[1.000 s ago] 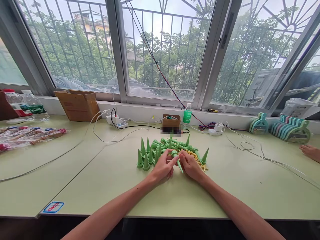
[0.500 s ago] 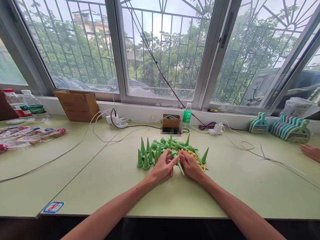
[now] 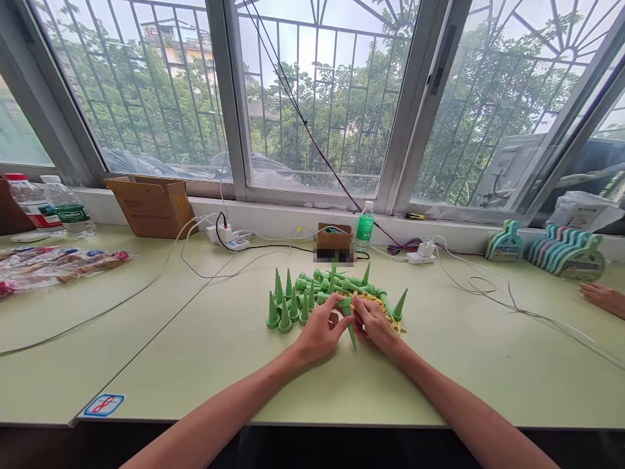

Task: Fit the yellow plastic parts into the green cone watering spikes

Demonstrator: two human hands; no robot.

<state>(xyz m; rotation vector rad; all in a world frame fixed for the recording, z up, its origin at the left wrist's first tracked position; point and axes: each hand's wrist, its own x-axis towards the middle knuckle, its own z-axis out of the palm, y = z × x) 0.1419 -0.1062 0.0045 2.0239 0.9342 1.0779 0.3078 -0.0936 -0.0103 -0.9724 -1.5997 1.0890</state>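
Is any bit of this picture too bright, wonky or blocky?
Head view: sky glares nearly white; head view: window frame leans, perhaps from a wide lens; head view: blocky squares hide part of the small box; head view: left hand and green spike look fairly clear.

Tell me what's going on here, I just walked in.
Someone is working on a green spike, held in the left hand. The right hand is right beside it, fingers bunched; whether they grip anything is unclear. Beyond the hands, upright green spikes stand near a pile of green parts and small yellow pieces.
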